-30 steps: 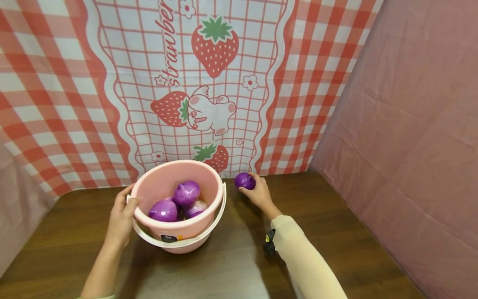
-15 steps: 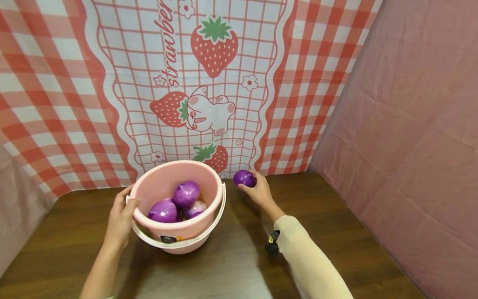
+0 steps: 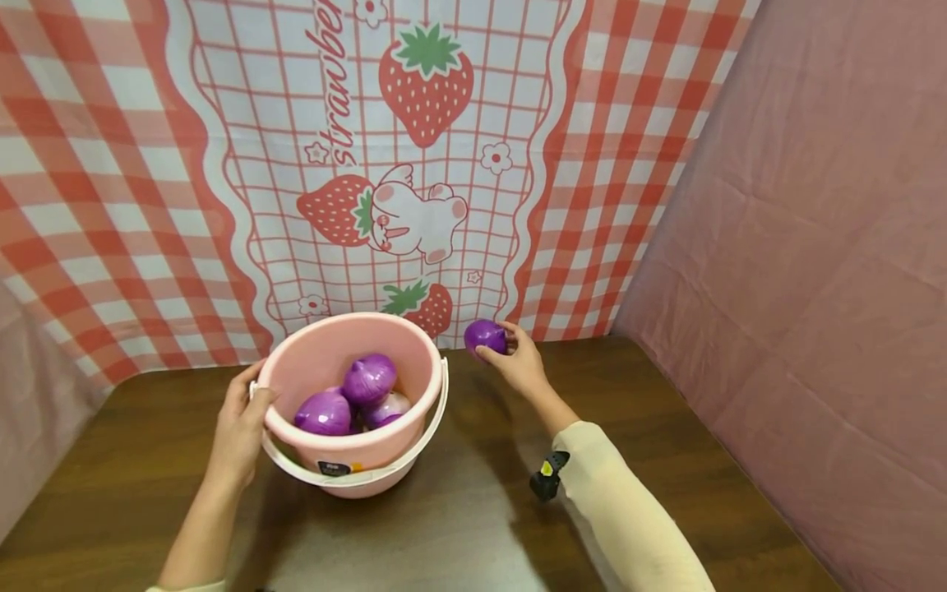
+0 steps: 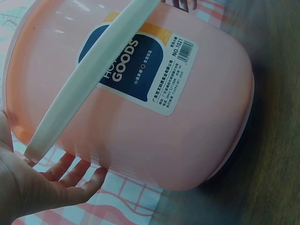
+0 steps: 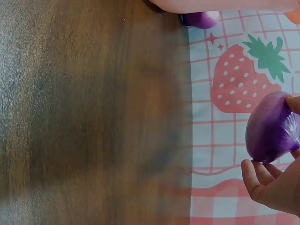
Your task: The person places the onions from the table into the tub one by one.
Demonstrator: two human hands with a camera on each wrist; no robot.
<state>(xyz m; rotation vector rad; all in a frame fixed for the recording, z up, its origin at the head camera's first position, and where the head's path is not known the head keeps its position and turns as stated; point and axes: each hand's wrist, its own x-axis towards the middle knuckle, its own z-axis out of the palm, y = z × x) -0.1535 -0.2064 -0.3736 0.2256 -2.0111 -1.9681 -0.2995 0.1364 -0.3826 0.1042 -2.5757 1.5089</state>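
A pink bucket (image 3: 355, 454) with a white handle (image 3: 436, 423) stands on the table, several purple onions (image 3: 370, 378) inside it. At its left side my left hand (image 3: 242, 432) grips the rim, thumb over the edge; in the left wrist view the fingers of that hand (image 4: 42, 183) lie along the bucket's outer wall. To the right of the bucket, my right hand (image 3: 521, 362) pinches another purple onion (image 3: 484, 337) between thumb and fingers. The right wrist view shows this onion (image 5: 269, 126) off the table, in front of the cloth.
A wooden table (image 3: 629, 460) lies below. At its back hangs a red and white checked strawberry cloth (image 3: 592, 205), with a pink cloth (image 3: 799, 247) on the right. In the right wrist view, a purple object (image 5: 200, 19) shows partly behind a pink edge.
My right hand has raised the onion a little from the tabletop. The left hand and the bucket have stayed in place.
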